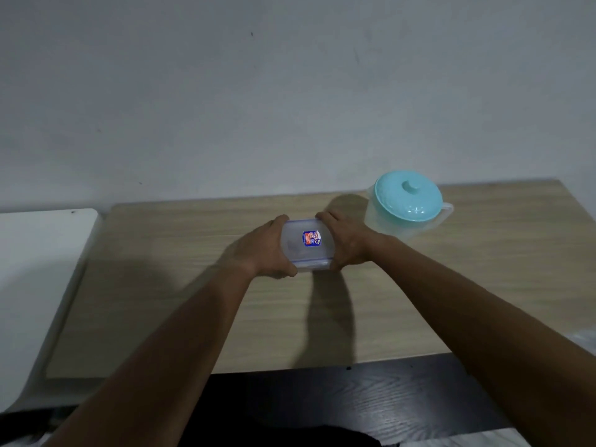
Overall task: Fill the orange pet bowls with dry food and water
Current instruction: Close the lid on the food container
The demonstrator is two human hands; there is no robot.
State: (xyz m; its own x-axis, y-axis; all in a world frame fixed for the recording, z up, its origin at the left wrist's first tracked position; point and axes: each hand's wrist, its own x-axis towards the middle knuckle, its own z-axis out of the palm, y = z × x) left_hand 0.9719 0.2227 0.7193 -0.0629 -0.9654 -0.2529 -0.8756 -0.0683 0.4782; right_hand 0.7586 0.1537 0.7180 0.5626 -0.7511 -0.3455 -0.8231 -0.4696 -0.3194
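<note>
Left hand: your left hand [264, 250] wraps the left end of the clear container [304, 245], fingers curled over its far edge and thumb at its near corner.
Right hand: your right hand [346, 241] clasps the right end of the same container, fingers over the far edge, thumb low at the near right corner.
Container: clear plastic with a lid that has blue trim along its long sides and a small blue and red sticker [310, 238] on top. You hold it between both hands over the middle of the wooden table [161, 285], nearer the far edge than the near one. Whether it rests on the surface or sits just above it, you cannot tell, and its contents do not show through the lid.
Pitcher: a translucent pitcher [408, 204] with a turquoise knobbed lid stands upright by the table's far edge, right of your right hand and near it, not touching.
Table surroundings: a white surface [38, 269] lies beside the table's left edge; dark wood-grain flooring [371, 401] shows below the near edge.
Orange bowls: not in your view.
</note>
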